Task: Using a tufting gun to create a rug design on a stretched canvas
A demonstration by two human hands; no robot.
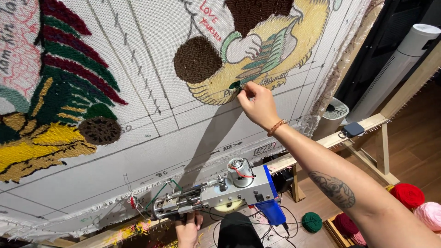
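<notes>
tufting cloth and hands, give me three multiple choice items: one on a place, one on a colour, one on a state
1. Where is the right hand?
A. on the floor
B. at the lower edge of the yellow tufted patch on the cloth
C. on the white fan

2. What colour is the handle of the tufting gun?
A. blue
B. orange
C. white

3. What is the left hand doing?
A. hanging free
B. holding a yarn ball
C. gripping the tufting gun from below

Answers: 1 B, its fingertips pinch at the patch's edge. 2 A, the handle under the metal body is blue. 3 C, its fingers close under the gun's front.
</notes>
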